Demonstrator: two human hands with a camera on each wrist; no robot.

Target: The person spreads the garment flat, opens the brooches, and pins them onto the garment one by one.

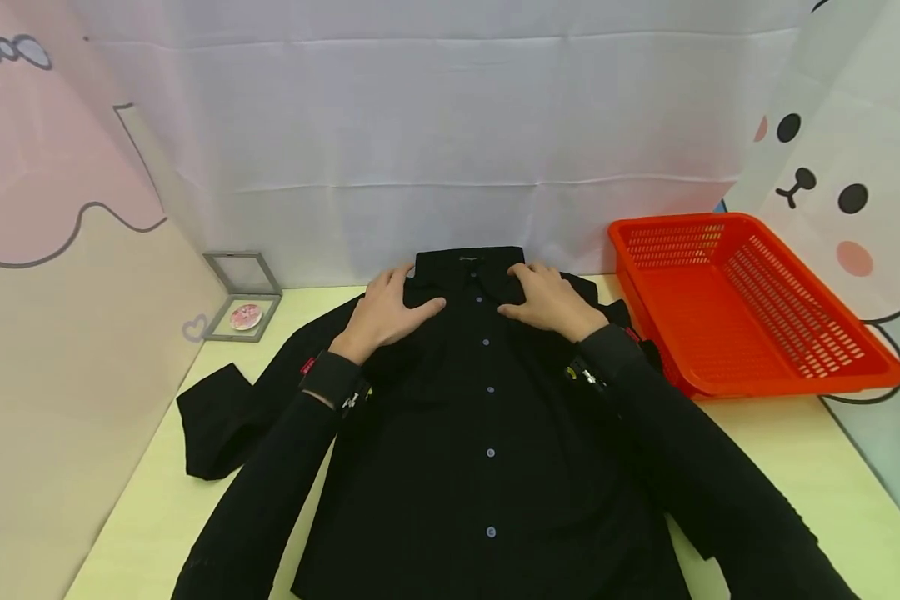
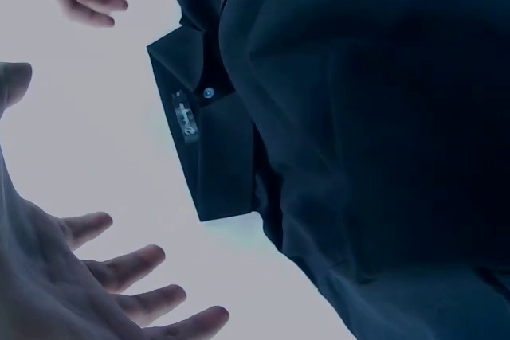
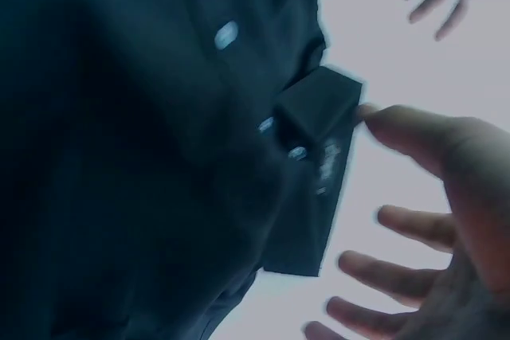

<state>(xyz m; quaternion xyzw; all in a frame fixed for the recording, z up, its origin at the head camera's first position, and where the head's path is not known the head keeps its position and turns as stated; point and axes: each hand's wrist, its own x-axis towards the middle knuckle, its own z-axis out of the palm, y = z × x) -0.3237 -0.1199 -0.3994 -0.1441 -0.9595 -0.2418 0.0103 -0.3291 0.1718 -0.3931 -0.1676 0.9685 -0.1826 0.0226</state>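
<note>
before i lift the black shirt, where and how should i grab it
Probably pinch both shoulders, left hand on one, right hand on the other, coming from above: the shirt lies spread out, button side up, with its collar at the far end.

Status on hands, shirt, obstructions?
Left hand and right hand open, either side of collar. Shirt spread, buttons up. Basket close on the right; possibly tight there.

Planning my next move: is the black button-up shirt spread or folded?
Spread: the button-up shirt lies body flat, buttons facing up, one sleeve out sideways but bent.
</note>
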